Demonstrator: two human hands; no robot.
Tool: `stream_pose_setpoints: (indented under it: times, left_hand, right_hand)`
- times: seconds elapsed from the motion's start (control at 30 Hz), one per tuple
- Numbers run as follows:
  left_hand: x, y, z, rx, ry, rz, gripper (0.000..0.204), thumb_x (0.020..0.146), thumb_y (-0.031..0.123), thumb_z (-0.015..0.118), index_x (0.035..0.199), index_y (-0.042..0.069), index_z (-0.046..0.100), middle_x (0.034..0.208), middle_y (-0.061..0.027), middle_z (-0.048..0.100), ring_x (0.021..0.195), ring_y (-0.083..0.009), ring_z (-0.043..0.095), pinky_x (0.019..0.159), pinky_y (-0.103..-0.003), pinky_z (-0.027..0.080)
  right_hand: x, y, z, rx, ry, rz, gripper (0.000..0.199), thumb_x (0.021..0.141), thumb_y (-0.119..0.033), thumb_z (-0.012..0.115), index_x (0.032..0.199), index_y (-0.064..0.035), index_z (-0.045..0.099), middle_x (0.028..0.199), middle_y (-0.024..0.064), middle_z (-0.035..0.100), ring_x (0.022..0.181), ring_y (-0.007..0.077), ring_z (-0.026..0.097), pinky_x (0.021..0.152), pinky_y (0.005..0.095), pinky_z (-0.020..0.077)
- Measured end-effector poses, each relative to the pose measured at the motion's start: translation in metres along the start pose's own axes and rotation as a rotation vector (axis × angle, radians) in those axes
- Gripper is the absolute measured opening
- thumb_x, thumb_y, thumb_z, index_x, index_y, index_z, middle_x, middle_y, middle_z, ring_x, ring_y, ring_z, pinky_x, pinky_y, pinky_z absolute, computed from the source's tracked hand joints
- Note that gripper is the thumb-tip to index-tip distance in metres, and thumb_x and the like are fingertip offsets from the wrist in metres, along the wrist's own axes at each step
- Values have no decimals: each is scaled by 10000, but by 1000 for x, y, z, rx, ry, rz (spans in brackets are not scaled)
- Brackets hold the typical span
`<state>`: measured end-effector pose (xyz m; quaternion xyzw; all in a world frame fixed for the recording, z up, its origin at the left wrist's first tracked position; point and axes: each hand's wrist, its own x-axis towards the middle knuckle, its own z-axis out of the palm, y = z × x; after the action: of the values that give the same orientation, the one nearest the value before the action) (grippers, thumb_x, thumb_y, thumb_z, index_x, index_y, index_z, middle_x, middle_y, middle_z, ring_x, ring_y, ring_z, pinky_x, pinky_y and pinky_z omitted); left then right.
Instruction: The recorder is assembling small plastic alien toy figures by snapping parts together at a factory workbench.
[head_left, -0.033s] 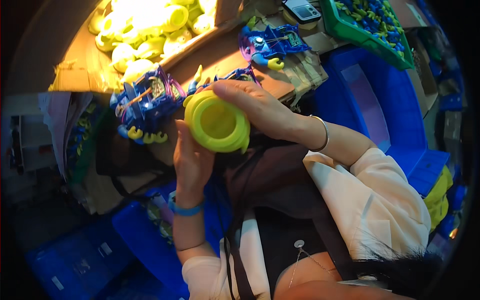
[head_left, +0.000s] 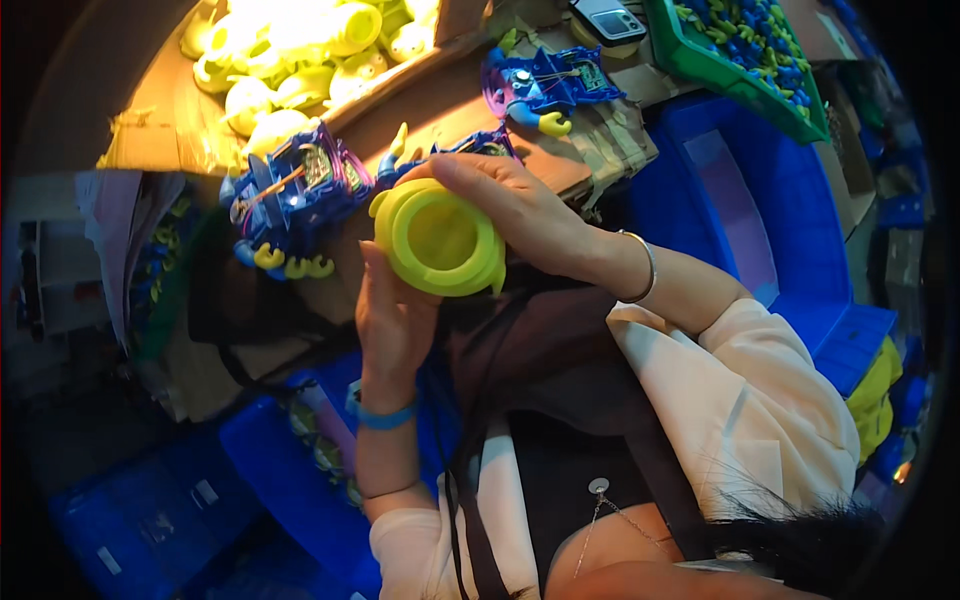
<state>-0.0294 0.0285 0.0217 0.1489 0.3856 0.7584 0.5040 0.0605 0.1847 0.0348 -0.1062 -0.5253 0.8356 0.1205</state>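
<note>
Both hands hold a round yellow-green plastic shell (head_left: 440,240) with a ringed opening that faces me. My left hand (head_left: 392,320) cups it from below and wears a blue wristband. From above and the right, my right hand (head_left: 515,212) wraps its rim, with a thin bracelet on that wrist. Just left of the shell a blue toy mechanism (head_left: 295,195) with yellow hooked feet lies on the brown bench (head_left: 445,105).
A second blue mechanism (head_left: 545,85) lies further back. Several yellow-green shells (head_left: 300,50) are piled at the top left. A green tray (head_left: 690,60) of small blue parts is at the top right. Blue crates stand at the right (head_left: 740,200) and lower left (head_left: 270,480).
</note>
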Motion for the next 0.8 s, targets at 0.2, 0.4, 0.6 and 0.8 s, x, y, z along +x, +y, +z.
stream_pose_setpoints:
  times: [0.2, 0.4, 0.6, 0.8]
  left_hand:
    - [-16, -20, -8, 97, 43, 216, 572, 1009, 400, 445, 1411, 4, 356, 1329, -124, 503, 1217, -239, 521, 1017, -402, 440]
    - [-27, -24, -18, 126, 78, 269, 526, 1004, 281, 502, 1414, -13, 352, 1337, -131, 500, 1200, -232, 537, 1002, -394, 458]
    - [-47, -25, -22, -82, 96, 183, 519, 1010, 222, 486, 1451, 10, 312, 1406, -137, 450, 1266, -246, 487, 1037, -413, 435]
    - [-57, -24, -27, -267, 208, 192, 576, 982, 302, 514, 1466, 60, 315, 1509, -161, 314, 1373, -324, 353, 1117, -486, 325]
  right_hand:
    - [1, 32, 11, -126, 94, -177, 482, 1024, -406, 424, 1080, 27, 629, 988, 64, 674, 891, 80, 630, 780, 214, 499]
    - [-4, 54, 16, -296, 267, -362, 407, 1037, -321, 423, 1048, 20, 646, 926, 43, 662, 816, 84, 611, 703, 211, 483]
    - [-21, 48, 16, -689, 191, -768, 479, 844, -316, 730, 1180, -2, 596, 1001, 95, 650, 862, 166, 605, 683, 259, 478]
    - [-25, 41, 27, -826, 61, -994, 934, 643, -347, 875, 1367, 7, 403, 1123, 132, 629, 1019, 262, 598, 808, 345, 510]
